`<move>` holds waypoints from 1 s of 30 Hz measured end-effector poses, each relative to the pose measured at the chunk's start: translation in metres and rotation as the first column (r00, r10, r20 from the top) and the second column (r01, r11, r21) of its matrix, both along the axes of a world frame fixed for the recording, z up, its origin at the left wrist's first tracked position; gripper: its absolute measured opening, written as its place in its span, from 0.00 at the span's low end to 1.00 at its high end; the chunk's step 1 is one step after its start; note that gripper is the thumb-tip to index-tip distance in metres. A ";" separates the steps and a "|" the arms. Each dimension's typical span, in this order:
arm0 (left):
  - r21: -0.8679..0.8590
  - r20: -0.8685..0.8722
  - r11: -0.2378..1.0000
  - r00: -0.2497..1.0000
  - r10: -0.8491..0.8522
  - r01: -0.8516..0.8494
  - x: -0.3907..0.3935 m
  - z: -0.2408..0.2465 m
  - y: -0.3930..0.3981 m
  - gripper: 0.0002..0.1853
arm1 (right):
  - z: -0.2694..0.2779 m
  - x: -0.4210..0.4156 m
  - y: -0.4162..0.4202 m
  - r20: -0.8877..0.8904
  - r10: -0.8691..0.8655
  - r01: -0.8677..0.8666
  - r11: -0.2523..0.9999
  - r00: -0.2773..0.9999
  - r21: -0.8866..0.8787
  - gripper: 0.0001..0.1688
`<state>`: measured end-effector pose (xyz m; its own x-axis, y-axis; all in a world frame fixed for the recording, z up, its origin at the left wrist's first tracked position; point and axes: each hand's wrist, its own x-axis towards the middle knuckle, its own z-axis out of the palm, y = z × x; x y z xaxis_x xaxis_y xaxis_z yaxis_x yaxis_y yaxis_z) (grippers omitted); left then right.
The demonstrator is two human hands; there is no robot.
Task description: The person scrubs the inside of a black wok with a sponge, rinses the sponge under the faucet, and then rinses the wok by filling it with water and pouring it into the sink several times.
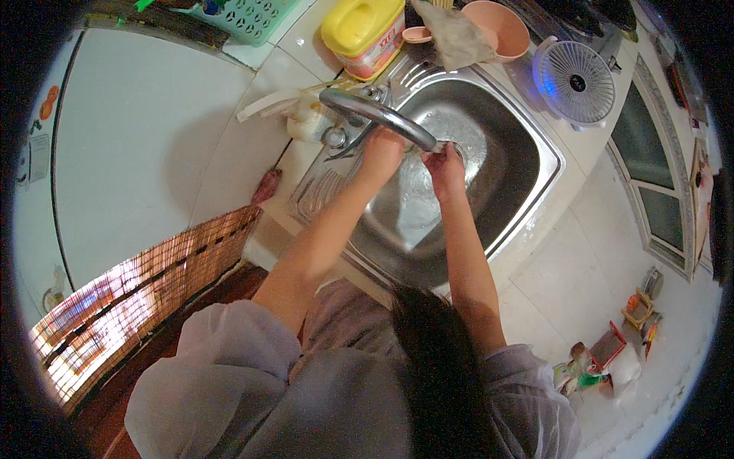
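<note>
My left hand (385, 150) is over the left side of a stainless steel sink (510, 189), partly hidden behind the curved metal faucet spout (384, 115). Close under the tip of that spout is my right hand (446, 172), its fingers curled and its thumb pointing up. Something small and pale shows between the two hands, too blurred to name. Whether either hand grips it, I cannot tell. Water glistens on the bottom of the basin. A round faucet knob (334, 137) sits left of my left hand.
Behind the sink stand a yellow-lidded plastic tub (367, 34) and a pink dipper (510, 28) with a grey cloth (459, 37) against it. A small round fan (576, 83) is on the right counter. A green plastic basket (246, 20) lies far left, above a slatted blind (155, 281).
</note>
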<state>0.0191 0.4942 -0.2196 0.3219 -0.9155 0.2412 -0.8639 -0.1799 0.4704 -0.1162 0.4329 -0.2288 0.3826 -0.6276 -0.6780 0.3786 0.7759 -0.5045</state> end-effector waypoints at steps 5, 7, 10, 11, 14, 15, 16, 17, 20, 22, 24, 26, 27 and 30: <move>0.116 0.364 0.948 0.875 -0.319 0.298 0.046 -0.010 -0.031 0.12 | 0.011 0.028 0.005 0.083 0.020 -0.016 0.999 0.996 -0.051 0.15; 0.334 0.213 0.909 0.919 -0.331 0.250 0.043 -0.010 -0.036 0.17 | 0.013 0.036 0.003 0.148 0.062 -0.044 0.991 0.987 -0.124 0.14; 0.286 0.531 0.937 0.780 -0.331 0.203 0.030 -0.017 -0.006 0.22 | 0.002 0.036 0.015 0.035 0.100 -0.100 0.995 0.994 -0.017 0.17; 0.292 0.498 0.931 0.796 -0.345 0.220 0.032 -0.019 -0.007 0.24 | 0.002 0.033 0.017 0.079 0.099 -0.099 0.995 0.992 -0.007 0.17; 0.189 0.536 0.943 0.776 -0.333 0.274 0.037 -0.013 -0.029 0.25 | -0.012 0.032 0.011 0.110 0.090 -0.086 0.996 0.990 -0.038 0.16; 0.191 0.515 0.947 0.794 -0.322 0.260 0.040 -0.011 -0.043 0.27 | -0.019 0.032 0.012 0.118 0.056 -0.056 0.998 0.991 -0.003 0.16; 0.178 0.529 0.963 0.806 -0.265 0.200 0.037 -0.012 -0.047 0.27 | -0.016 0.032 0.013 0.127 0.048 -0.048 0.999 0.991 -0.006 0.16; 0.164 0.542 0.977 0.815 -0.206 0.138 0.033 -0.012 -0.051 0.27 | -0.014 0.032 0.014 0.137 0.043 -0.042 0.999 0.990 -0.009 0.16; 0.125 0.420 0.990 0.900 -0.118 0.071 0.014 -0.022 -0.037 0.29 | -0.014 0.029 0.017 0.108 0.053 -0.050 0.998 0.993 -0.028 0.15; 0.218 0.396 0.971 0.901 -0.176 0.095 0.003 -0.030 -0.002 0.30 | -0.022 0.022 0.018 0.014 0.042 -0.042 0.999 0.999 -0.030 0.15; 0.162 0.298 0.969 0.928 -0.226 0.185 0.002 -0.051 0.041 0.28 | -0.030 0.023 0.023 -0.116 0.051 -0.054 0.998 0.992 -0.020 0.16; 0.500 0.028 0.866 0.998 -0.052 0.031 -0.016 -0.014 0.063 0.22 | -0.028 0.014 0.023 -0.357 0.147 -0.195 0.976 0.922 -0.101 0.15; 0.655 -0.074 0.756 0.994 0.077 -0.010 -0.019 0.000 0.067 0.20 | -0.025 0.009 0.021 -0.470 0.183 -0.272 0.953 0.863 -0.129 0.15; 0.240 -0.338 0.939 0.885 0.319 -0.246 -0.029 -0.037 0.069 0.14 | -0.021 -0.010 0.009 -0.395 0.196 -0.318 0.909 0.897 -0.270 0.20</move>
